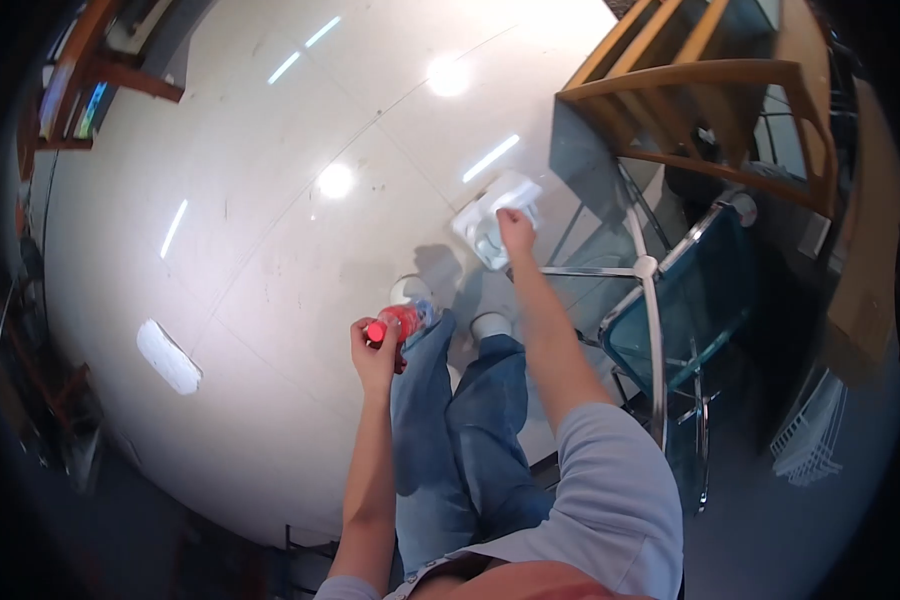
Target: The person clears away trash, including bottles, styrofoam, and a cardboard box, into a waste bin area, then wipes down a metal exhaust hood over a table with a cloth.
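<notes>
My left hand (377, 352) is closed around a plastic bottle (406, 318) with a red cap and a red label, held tilted above my left shoe. Farther forward and to the right, my right hand (515, 230) has its fingers pressed together on a white plastic item (488, 218), perhaps a bag or a tray; motion blurs it. That white item hangs over the floor in front of my right shoe (491, 325).
A wooden slatted chair (690, 75) stands at the upper right. Beside it are a chair with metal legs and a teal seat (675, 315) and a white wire rack (813, 430). A white oblong object (168, 356) lies on the pale tiled floor (250, 130) at left.
</notes>
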Demonstrator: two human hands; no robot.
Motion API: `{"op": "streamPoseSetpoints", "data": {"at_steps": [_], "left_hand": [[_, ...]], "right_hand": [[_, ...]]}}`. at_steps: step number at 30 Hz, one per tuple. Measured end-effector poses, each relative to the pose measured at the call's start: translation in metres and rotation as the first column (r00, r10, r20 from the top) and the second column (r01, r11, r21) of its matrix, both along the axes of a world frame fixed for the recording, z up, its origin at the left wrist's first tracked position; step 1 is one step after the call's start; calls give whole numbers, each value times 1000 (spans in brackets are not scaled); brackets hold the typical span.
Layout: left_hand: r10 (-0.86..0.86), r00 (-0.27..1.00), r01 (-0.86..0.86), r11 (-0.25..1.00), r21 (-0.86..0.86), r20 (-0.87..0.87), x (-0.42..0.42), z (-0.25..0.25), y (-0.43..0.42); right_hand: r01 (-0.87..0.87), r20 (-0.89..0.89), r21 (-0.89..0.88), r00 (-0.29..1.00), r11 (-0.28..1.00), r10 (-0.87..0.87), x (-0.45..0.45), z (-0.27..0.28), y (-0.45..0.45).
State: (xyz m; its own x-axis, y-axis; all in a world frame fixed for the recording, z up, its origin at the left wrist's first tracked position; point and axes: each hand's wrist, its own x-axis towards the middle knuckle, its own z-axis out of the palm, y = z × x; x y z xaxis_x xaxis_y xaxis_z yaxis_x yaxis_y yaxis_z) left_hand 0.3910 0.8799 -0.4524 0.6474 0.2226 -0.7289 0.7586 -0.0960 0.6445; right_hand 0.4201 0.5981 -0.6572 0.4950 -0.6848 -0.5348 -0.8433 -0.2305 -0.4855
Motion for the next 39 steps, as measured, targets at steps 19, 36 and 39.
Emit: {"op": "streamPoseSetpoints", "data": {"at_steps": [19, 36, 39], "left_hand": [[-540, 788, 599, 783, -166, 295, 166, 378, -67], [-827, 79, 975, 181, 131, 557, 430, 502, -324], [-889, -104, 986, -32, 166, 446, 472, 507, -376]], "right_hand": [[166, 549, -105, 832, 981, -82, 49, 489, 51], [364, 727, -333, 686, 870, -9, 195, 643, -163], [368, 695, -358, 719, 858, -18, 241, 651, -196]]}}
